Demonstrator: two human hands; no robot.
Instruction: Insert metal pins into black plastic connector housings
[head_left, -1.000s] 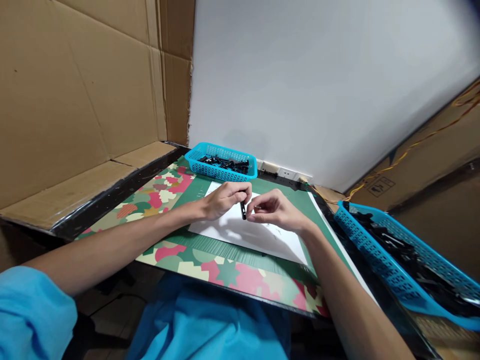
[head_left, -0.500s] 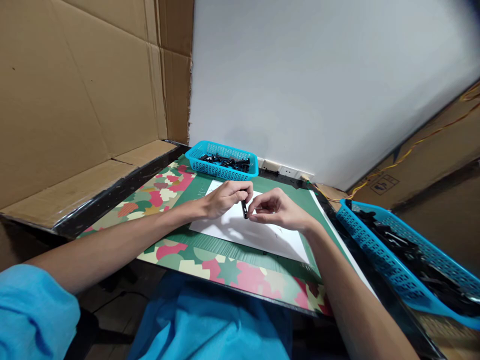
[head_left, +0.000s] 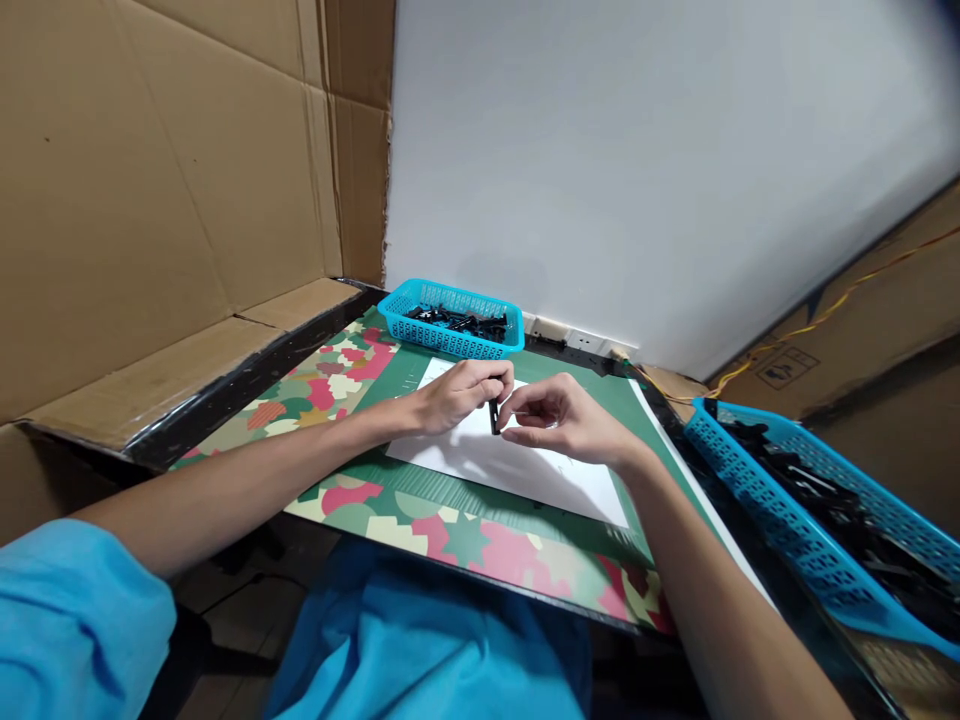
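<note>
My left hand point(head_left: 469, 393) is closed around the upper end of a small black bar-shaped part point(head_left: 494, 416), which points down over a white sheet of paper point(head_left: 450, 455). Close on its right side is my right hand point(head_left: 564, 420), with thumb and fingertips curled together at the lower end of the part. Something thin and pale seems to sit between those fingertips, too small to name. Both hands are above the paper, and the fingers hide the top of the black part.
A blue basket point(head_left: 450, 343) of black parts stands at the back of the patterned mat point(head_left: 420, 520). Another blue basket point(head_left: 780, 530) with black parts is at the right. Cardboard point(head_left: 172, 180) walls the left side; sockets point(head_left: 583, 341) and a yellow cable point(head_left: 817, 320) lie behind.
The whole view has shifted slightly to the right. Both hands keep nearly the same pose around the black part, which looks turned a little.
</note>
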